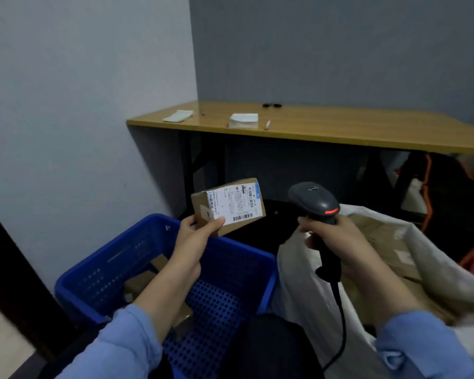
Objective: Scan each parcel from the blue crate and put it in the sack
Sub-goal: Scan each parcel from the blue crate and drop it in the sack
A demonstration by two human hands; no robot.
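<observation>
Grey-walled corner (193,64): left grip (195,239) pinches parcel (227,205), right grip (337,242) clasps scanner (316,199)

Left hand (195,236) pinched a parcel (230,206) above the blue crate (244,258); right hand (337,242), right of the crate, gripped the scanner (316,199).

Left hand (192,239) and right hand (337,242) bare; left sleeve (115,348) and right sleeve (422,348) light blue; trousers (268,348) dark.
</observation>
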